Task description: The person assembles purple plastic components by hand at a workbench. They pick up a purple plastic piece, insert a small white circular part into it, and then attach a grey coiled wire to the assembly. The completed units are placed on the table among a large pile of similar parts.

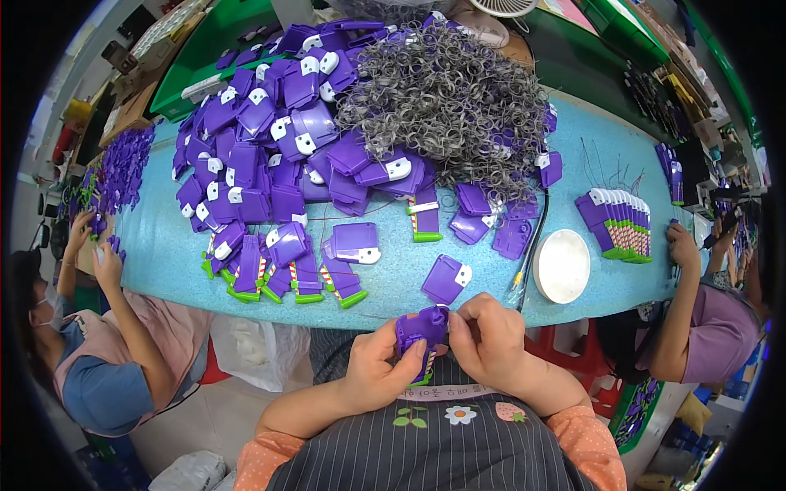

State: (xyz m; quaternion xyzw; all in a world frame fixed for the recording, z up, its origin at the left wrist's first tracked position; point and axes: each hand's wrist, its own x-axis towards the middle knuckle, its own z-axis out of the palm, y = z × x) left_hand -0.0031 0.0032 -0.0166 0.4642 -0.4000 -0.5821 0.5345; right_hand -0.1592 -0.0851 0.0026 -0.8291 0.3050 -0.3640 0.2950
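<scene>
Close to my body, past the table's near edge, my left hand [375,360] is closed around a purple plastic shell [419,326], its inner side up. A strip of red-and-white stripes and green shows below it. At the shell's upper right corner my right hand [491,337] is closed in a pinch; what lies between the fingertips, if anything, is too small to tell. Just beyond my hands lies a loose purple shell with a white corner [447,279]. Striped purple pieces with green ends [340,280] lie to the left of it.
A large heap of purple shells [246,155] covers the table's left and middle. Beside it rises a tangle of grey wires [450,98]. A white bowl [562,266], a black cable [536,245] and a row of striped pieces [618,225] are on the right. People work at both sides.
</scene>
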